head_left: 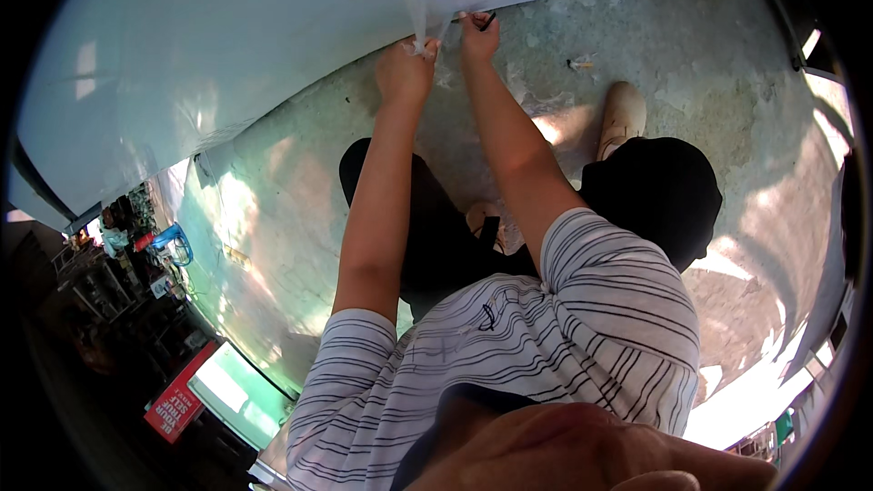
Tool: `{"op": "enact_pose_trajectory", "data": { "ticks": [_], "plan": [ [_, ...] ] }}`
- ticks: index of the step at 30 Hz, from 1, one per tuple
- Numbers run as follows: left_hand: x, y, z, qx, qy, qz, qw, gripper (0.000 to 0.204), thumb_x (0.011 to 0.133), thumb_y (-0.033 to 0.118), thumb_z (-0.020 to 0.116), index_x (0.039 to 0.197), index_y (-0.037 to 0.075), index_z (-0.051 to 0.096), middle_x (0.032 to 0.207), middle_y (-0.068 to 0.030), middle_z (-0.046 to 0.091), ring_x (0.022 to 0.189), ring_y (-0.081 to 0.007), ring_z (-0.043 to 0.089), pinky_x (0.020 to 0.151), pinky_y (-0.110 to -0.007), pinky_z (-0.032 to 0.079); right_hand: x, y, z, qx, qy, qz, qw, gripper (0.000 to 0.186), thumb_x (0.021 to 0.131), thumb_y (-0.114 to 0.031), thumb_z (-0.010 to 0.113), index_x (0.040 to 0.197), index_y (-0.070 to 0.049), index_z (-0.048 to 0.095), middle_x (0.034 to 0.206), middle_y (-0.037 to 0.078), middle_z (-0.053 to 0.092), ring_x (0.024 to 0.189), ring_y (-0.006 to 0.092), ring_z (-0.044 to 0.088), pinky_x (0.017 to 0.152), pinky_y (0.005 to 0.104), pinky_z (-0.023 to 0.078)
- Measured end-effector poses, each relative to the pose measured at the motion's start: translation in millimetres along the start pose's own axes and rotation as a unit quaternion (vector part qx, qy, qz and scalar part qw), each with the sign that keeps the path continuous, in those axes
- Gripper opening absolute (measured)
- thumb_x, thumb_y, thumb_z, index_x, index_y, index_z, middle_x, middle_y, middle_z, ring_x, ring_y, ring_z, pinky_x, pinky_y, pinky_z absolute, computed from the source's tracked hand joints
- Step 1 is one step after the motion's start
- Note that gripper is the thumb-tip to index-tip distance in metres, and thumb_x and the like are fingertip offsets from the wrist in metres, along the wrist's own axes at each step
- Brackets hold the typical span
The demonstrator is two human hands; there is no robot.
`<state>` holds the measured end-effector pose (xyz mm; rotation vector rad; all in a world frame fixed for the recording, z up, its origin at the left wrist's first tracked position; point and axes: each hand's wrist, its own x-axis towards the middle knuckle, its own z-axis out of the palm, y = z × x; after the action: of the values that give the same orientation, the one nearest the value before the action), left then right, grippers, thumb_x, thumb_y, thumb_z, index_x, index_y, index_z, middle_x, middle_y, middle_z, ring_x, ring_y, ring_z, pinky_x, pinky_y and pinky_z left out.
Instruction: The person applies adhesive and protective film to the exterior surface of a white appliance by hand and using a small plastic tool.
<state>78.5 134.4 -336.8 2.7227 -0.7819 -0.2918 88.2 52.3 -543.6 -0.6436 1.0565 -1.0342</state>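
Observation:
A large, smooth white panel [273, 27] fills the upper left, and both my arms reach out to its near edge. My left hand [406, 73] is closed on a strip of clear plastic film [416, 2], which runs up over the panel's face. Just to the right, close by the same edge, my right hand [479, 39] is closed around a slim black tool [488, 22]. The tool's working end is hidden, so its kind does not show. Some film also stretches between the two hands.
I crouch on a worn concrete floor [727, 118], with a tan shoe [624, 114] under me on the right. A small scrap [580, 65] lies on the floor beyond it. A red sign [182, 393] and cluttered shelves [114, 282] stand at the left.

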Motion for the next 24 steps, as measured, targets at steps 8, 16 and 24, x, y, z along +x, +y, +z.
{"op": "enact_pose_trajectory", "data": {
  "ticks": [8, 16, 24],
  "plan": [
    [-1.2, 6.7, -5.1, -0.005, -0.001, -0.02, 1.0, 0.023, 0.083, 0.035, 0.067, 0.091, 0.014, 0.074, 0.079, -0.0081, 0.07, 0.077, -0.0286, 0.067, 0.071, -0.038, 0.051, 8.5, -2.1, 3.7, -0.123, 0.024, -0.02, 0.992, 0.017, 0.073, -0.007, 0.076, 0.083, -0.004, 0.062, 0.072, 0.004, 0.065, 0.065, 0.0156, 0.062, 0.064, 0.0311, 0.05],
    [0.4, 1.0, 0.2, -0.029, 0.015, -0.011, 0.999, 0.023, 0.084, 0.035, 0.068, 0.091, 0.014, 0.074, 0.079, -0.008, 0.07, 0.077, -0.0281, 0.067, 0.07, -0.038, 0.051, 3.3, -0.2, -16.0, -0.216, -0.066, -0.077, 0.971, 0.011, 0.076, -0.01, 0.074, 0.083, -0.007, 0.065, 0.071, 0.005, 0.065, 0.065, 0.0153, 0.062, 0.064, 0.0321, 0.049],
    [1.9, 1.6, -3.2, -0.017, -0.013, -0.023, 1.0, 0.024, 0.085, 0.037, 0.066, 0.092, 0.015, 0.074, 0.079, -0.0082, 0.07, 0.076, -0.0283, 0.066, 0.068, -0.038, 0.051, 0.5, -4.3, -16.1, -0.158, -0.047, -0.102, 0.981, 0.014, 0.08, -0.008, 0.071, 0.088, -0.006, 0.06, 0.075, 0.002, 0.057, 0.069, 0.0124, 0.054, 0.067, 0.0284, 0.046]
  ]
}}
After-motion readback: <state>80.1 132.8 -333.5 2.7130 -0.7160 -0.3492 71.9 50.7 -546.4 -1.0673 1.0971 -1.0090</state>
